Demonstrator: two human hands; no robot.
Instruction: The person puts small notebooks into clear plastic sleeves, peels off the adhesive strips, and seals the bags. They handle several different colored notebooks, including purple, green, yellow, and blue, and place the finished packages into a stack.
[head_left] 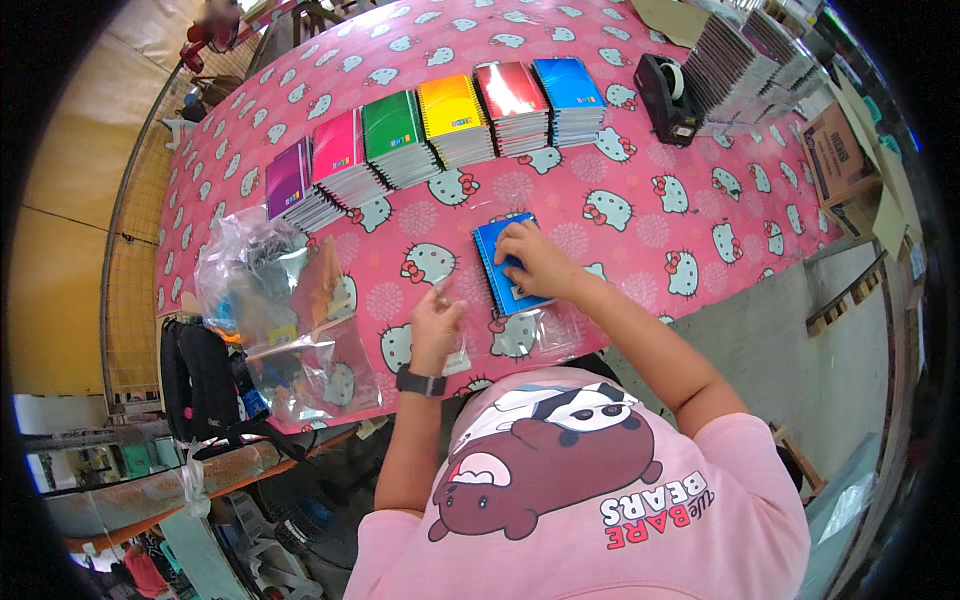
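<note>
A blue spiral-bound notebook (491, 250) lies on the pink patterned tablecloth in front of me, its coil on the left. My right hand (543, 262) is over its cover, fingers bent and closed on it; the fingertips are partly hidden. Left of the notebook, my left hand (436, 325) hovers low over the cloth with the index finger stretched out and nothing visible in it. Clear plastic film (550, 336) shows at the notebook's near edge. A dark band is on my left wrist.
Beyond stand stacks of notebooks: purple (288, 178), pink (337, 143), green (390, 124), yellow (450, 104), red (511, 90) and blue (568, 82). Clear plastic bags (300, 300) lie left. A black tape dispenser (665, 100), more stacked notebooks (735, 65) and a cardboard box (838, 155) are right.
</note>
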